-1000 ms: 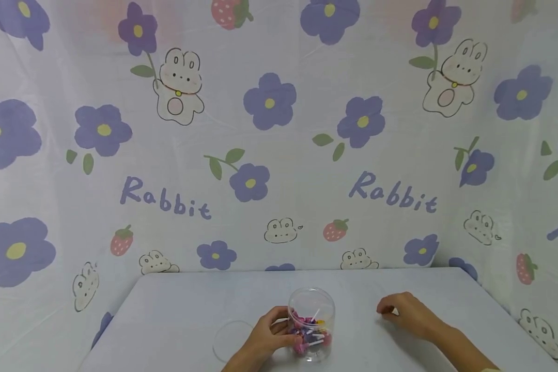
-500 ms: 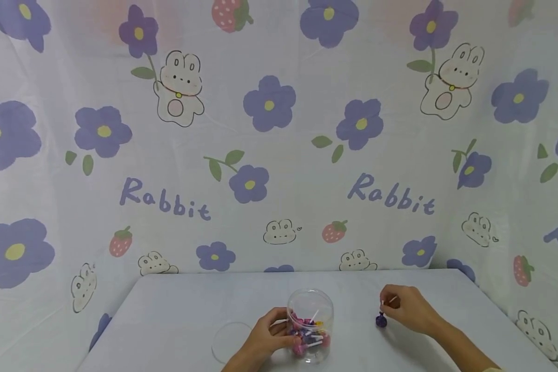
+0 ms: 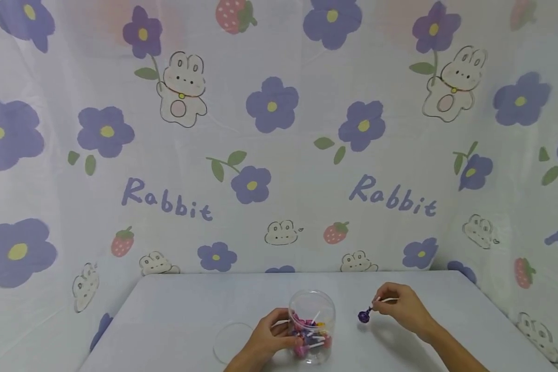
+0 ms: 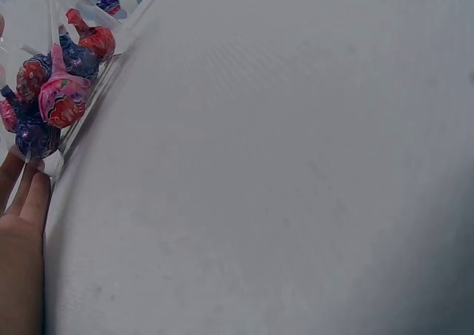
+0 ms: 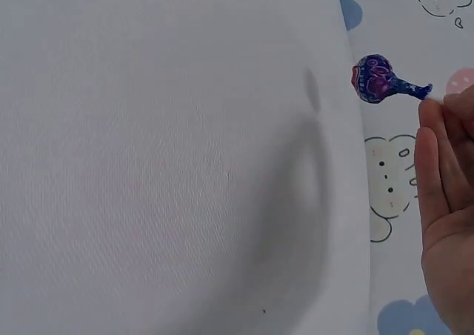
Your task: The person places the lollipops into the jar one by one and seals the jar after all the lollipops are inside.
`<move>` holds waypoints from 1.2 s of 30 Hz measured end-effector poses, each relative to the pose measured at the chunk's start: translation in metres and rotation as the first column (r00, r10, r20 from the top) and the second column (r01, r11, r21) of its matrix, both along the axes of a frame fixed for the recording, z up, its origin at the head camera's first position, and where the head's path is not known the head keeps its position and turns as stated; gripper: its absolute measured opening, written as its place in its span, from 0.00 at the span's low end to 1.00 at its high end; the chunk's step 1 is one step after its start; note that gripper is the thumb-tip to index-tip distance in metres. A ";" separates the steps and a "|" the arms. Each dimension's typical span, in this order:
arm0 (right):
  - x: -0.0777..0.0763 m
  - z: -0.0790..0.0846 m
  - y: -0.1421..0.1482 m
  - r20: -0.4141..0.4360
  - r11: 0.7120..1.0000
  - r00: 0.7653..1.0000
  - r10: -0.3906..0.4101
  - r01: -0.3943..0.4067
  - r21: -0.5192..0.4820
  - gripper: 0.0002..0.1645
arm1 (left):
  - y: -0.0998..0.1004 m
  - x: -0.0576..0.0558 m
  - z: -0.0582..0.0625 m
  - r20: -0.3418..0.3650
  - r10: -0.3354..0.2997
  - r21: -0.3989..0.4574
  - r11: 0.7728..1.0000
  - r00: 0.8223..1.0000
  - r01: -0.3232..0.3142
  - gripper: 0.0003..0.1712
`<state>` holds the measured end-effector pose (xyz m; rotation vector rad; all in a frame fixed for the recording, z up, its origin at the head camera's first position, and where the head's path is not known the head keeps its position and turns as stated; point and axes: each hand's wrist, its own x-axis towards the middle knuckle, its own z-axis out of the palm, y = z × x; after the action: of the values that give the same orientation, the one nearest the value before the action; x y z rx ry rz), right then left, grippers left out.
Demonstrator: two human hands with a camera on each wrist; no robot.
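A clear plastic jar (image 3: 312, 299) stands upright on the table, part filled with wrapped lollipops (image 3: 309, 330) in pink, red, purple and yellow. My left hand (image 3: 272, 336) grips the jar's left side, thumb across the front. In the left wrist view the lollipops (image 4: 63, 90) show through the clear wall. To the right of the jar, my right hand (image 3: 404, 310) pinches a purple-wrapped lollipop (image 3: 364, 316) by its white stick, head pointing down and left above the table. The right wrist view shows that lollipop (image 5: 374, 79) beyond the fingertips (image 5: 431, 113).
A clear round lid (image 3: 232, 343) lies on the white table (image 3: 181, 305), left of the jar and partly behind the left forearm. A white curtain (image 3: 279, 155) printed with flowers and rabbits rises behind the table and along both sides.
The right hand has lifted the purple lollipop, which was hidden a second ago, and moved it left toward the jar. The left hand and jar have stayed in place.
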<state>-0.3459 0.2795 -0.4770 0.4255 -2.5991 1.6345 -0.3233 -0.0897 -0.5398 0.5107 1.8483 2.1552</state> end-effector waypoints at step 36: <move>0.003 0.046 -0.096 0.009 0.909 0.993 0.114 -0.101 -0.404 0.15 | 0.002 0.000 0.001 -0.004 0.036 -0.020 0.999 0.999 -0.036 0.35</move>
<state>-0.3429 0.1837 -0.4305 0.5240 -2.2006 2.1617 -0.3237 -0.0880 -0.5388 0.4807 1.8933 2.1581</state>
